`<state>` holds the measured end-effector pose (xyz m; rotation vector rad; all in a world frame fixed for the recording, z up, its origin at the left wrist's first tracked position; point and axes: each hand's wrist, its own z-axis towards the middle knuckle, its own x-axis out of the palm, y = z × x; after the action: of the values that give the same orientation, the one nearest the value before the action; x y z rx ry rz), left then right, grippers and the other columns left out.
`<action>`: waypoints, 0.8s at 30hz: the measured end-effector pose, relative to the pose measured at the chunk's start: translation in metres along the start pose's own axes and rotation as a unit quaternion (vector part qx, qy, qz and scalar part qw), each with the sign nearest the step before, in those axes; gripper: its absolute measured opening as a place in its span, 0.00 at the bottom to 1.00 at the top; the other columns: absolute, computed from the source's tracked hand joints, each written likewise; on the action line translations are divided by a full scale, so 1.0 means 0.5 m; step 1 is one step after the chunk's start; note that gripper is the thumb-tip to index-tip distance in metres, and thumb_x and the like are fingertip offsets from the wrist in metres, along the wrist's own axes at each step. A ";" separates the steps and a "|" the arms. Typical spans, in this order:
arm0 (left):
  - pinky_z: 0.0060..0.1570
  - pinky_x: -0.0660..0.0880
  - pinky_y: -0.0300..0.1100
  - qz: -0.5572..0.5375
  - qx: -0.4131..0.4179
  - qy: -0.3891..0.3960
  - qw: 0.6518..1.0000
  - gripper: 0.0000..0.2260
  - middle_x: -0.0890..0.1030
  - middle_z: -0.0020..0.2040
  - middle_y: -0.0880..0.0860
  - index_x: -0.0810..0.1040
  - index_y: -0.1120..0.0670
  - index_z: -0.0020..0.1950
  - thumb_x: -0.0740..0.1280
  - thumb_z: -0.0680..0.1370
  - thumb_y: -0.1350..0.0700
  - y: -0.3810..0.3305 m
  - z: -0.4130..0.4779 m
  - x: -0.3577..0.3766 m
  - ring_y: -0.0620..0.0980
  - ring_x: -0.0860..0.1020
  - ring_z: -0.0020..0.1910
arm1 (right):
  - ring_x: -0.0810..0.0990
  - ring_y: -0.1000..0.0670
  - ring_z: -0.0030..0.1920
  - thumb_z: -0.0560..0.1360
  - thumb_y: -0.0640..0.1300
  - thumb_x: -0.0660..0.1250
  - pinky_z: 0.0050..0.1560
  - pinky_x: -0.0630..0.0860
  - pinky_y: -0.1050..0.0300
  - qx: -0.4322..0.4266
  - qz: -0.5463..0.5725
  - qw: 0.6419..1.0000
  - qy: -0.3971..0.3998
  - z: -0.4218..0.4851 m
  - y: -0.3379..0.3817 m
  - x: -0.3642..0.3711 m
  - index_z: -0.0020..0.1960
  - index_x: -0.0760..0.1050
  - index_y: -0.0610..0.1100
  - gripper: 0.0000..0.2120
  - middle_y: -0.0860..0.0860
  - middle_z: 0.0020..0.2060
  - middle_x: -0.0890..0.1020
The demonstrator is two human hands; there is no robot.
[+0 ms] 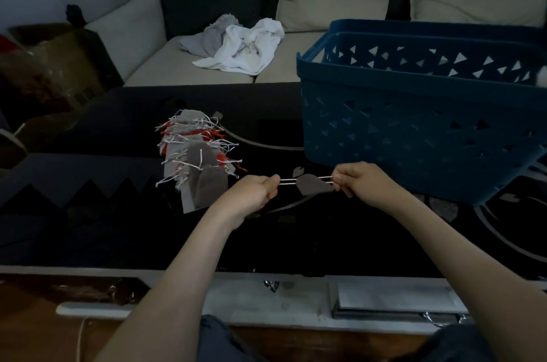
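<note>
A small grey paper tag (313, 185) hangs on a white string (288, 182) stretched taut between my two hands above the dark table. My left hand (257, 191) pinches the string's left end. My right hand (359, 179) pinches the right end beside the tag. To the left of my hands a heap of grey and orange tags with white strings (196, 154) lies on the table.
A blue plastic basket (414, 125) stands tilted on the table at right, close behind my right hand. White and grey cloths (241, 46) lie crumpled on the sofa beyond. A brown box (50, 65) sits at far left. The table's white front edge (266, 296) is near me.
</note>
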<state>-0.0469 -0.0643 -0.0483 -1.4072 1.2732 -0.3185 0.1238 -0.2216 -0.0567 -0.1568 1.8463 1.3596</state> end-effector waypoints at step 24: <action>0.28 0.70 0.29 -0.383 0.016 0.017 0.923 0.04 0.80 0.31 0.49 0.77 0.59 0.48 0.63 0.79 0.64 -0.064 -0.018 0.026 0.40 0.73 0.28 | 0.78 0.55 0.37 0.77 0.36 0.64 0.42 0.74 0.63 -0.105 0.210 0.972 -0.027 -0.028 0.087 -0.006 0.48 0.75 0.42 0.03 0.49 0.34 0.80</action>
<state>-0.0331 -0.0873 -0.0247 -1.8343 0.6823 -0.8878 0.0949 -0.2167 -0.0210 0.1742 1.7472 1.8310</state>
